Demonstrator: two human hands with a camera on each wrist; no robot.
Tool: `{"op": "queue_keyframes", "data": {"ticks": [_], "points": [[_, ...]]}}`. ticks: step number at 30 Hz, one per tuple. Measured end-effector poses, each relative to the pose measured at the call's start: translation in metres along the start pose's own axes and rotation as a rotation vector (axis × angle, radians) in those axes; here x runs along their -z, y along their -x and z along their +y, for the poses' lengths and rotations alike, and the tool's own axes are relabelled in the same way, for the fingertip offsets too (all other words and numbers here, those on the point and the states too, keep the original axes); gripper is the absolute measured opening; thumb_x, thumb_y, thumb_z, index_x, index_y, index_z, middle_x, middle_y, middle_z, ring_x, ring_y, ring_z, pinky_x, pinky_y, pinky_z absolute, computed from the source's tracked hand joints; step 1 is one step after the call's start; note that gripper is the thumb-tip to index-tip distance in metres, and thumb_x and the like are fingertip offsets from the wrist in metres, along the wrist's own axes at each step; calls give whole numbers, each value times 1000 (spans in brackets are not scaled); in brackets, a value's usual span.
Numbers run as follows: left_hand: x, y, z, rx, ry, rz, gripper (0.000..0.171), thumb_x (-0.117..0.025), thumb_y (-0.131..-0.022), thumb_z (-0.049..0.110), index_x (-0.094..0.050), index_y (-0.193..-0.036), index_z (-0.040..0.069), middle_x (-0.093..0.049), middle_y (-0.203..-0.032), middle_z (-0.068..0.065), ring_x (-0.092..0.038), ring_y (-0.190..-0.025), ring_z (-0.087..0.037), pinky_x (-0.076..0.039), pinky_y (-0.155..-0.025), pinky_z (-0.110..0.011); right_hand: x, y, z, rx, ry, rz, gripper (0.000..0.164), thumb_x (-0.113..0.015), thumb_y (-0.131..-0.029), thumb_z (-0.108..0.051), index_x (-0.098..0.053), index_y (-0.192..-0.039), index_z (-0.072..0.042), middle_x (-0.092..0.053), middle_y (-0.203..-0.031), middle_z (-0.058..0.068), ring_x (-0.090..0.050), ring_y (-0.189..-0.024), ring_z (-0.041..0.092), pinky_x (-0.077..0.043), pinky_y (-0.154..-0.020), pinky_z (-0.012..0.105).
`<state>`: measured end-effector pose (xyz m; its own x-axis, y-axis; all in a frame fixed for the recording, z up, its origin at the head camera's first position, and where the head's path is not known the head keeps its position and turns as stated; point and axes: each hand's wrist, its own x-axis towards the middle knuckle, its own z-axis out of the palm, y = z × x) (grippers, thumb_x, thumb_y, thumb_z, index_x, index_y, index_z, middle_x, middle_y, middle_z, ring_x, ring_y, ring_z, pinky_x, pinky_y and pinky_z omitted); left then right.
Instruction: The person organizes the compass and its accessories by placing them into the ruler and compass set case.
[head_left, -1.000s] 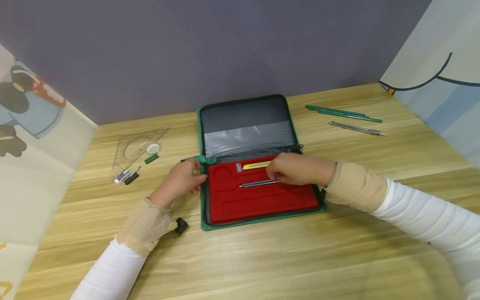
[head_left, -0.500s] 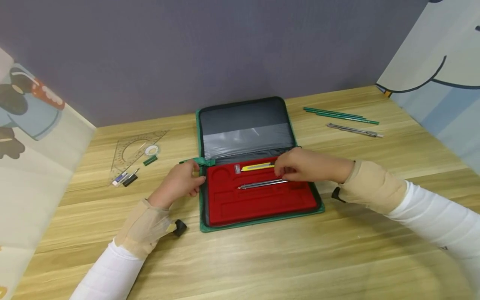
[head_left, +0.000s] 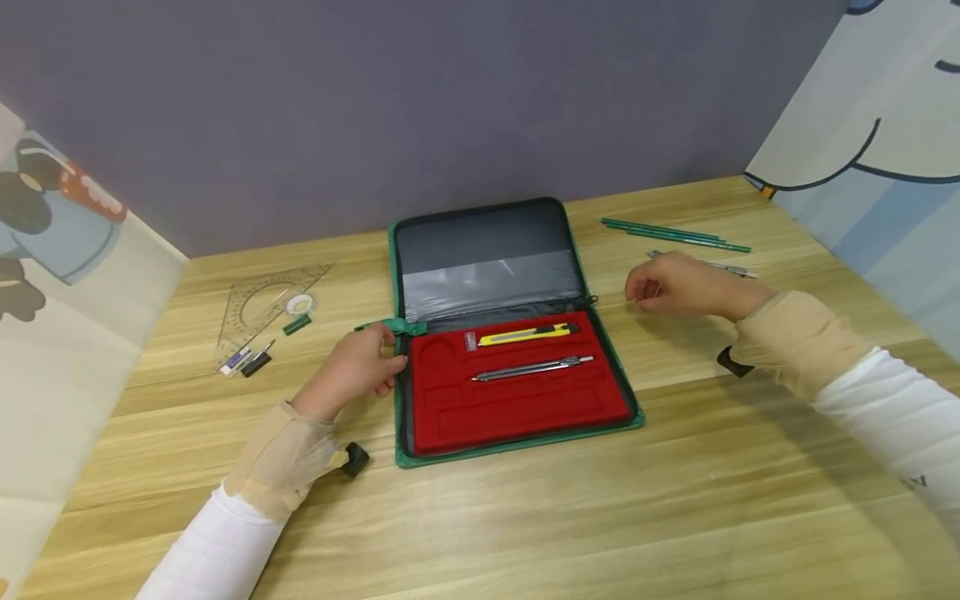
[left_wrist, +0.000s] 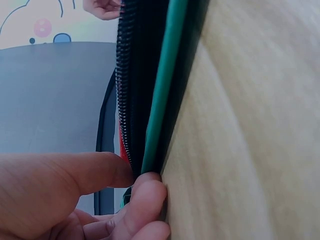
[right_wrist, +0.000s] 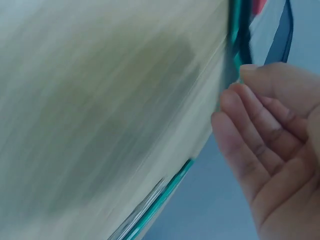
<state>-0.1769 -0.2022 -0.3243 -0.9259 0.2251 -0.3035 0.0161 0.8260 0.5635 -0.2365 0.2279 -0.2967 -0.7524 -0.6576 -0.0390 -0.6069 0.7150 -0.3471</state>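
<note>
A green zip case (head_left: pixel 520 450) lies unfolded on the table, its red tray (head_left: pixel 517 412) facing up. My left hand (head_left: pixel 352 367) holds the case's left edge; in the left wrist view the thumb (left_wrist: pixel 107 170) and fingers pinch the green rim beside the zipper (left_wrist: pixel 122 100). In the tray lie a yellow utility knife (head_left: pixel 525 335), a silver compass (head_left: pixel 532 368) and a small clear box (head_left: pixel 470 341). Right of the case, my right hand (head_left: pixel 678 287) hovers with loosely bent fingers and nothing in them. Partly behind it lies another silver compass (head_left: pixel 738 271).
Several green pencils (head_left: pixel 675 235) lie at the back right. At the left are a clear set square (head_left: pixel 243 312), a tape roll (head_left: pixel 301 304), a green block (head_left: pixel 297 324), a white eraser (head_left: pixel 235 362) and a small black item (head_left: pixel 257 364). A grey wall (head_left: pixel 450 108) stands behind.
My right hand has let go of the compass in the tray and moved right, out over the table toward the other compass. The left hand stays at the case edge.
</note>
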Motion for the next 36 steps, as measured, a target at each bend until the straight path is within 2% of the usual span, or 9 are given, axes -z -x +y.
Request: {"op": "queue_keyframes", "data": {"ticks": [10, 15, 21, 28, 36], "points": [[-1, 0, 0, -1, -5, 4, 35, -56, -93, 15, -45, -119, -5, -63, -62, -6, -60, -49, -13, -51, -53, -26, 10, 13, 47, -185, 69, 47, 7, -63, -84, 1, -64, -90, -2, -64, -82, 5, -60, -75, 19, -50, -67, 37], [-2, 2, -1, 7, -11, 8, 35, -57, -93, 16, -46, -119, -5, -63, -61, -5, -60, -49, -12, -51, -53, -26, 12, 18, 69, -219, 95, 70, 8, -64, -82, 3, -63, -90, 3, -65, -81, 11, -62, -75, 27, -51, -68, 43], [-4, 6, -2, 6, 3, 9, 35, -57, -93, 15, -45, -119, -5, -63, -61, -6, -59, -49, -13, -51, -53, -26, 15, 23, 85, -274, 103, 85, 14, -67, -79, 0, -63, -92, 6, -66, -85, 17, -62, -79, 33, -50, -73, 48], [-2, 6, -1, -2, 0, 16, 35, -57, -93, 15, -45, -119, -5, -63, -62, -6, -60, -50, -13, -51, -53, -26, 19, 24, 97, -323, 120, 20, 28, -68, -79, -5, -59, -102, 9, -62, -98, 27, -59, -90, 41, -47, -80, 54], [-4, 6, 1, -11, 4, 17, 35, -57, -92, 14, -45, -119, -6, -63, -61, -5, -59, -49, -12, -52, -54, -26, 20, 25, 111, -307, 113, -21, 22, -67, -77, -3, -60, -96, 6, -65, -90, 19, -62, -84, 34, -49, -76, 50]]}}
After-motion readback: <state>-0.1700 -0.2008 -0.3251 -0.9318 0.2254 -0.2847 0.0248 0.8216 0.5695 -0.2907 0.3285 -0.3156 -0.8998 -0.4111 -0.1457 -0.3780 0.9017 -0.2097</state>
